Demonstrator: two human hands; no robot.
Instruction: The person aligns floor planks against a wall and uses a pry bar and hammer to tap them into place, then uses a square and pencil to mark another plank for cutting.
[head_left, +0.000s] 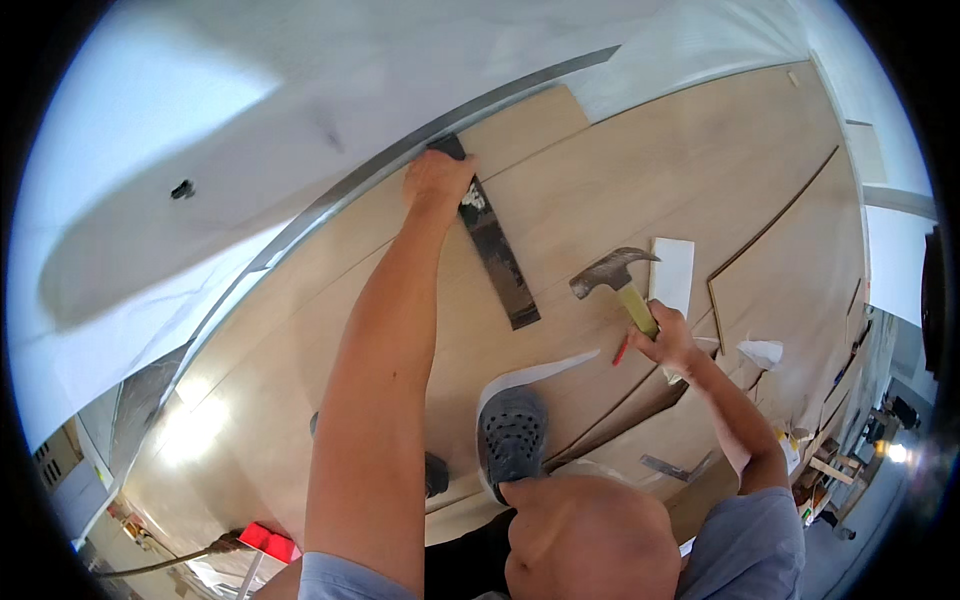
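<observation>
My left hand point(438, 180) is closed over the far end of a flat dark pull bar point(503, 265), close to the wall. The bar lies across the wood-look floor planks point(570, 200), its other end pointing back toward me. In my right hand point(665, 340) is a claw hammer point(610, 272), gripped by its yellow handle. The hammer's head is raised to the right of the bar and apart from it. A narrow plank piece point(530, 122) sits along the wall beyond my left hand.
A dark clog point(513, 430) is on my foot below the bar. To the right lie a white rectangular piece point(673, 270), a red pencil-like stick point(620, 350), crumpled white paper point(763, 352) and a metal square point(675, 468). Loose planks with raised edges point(775, 225) lie farther right.
</observation>
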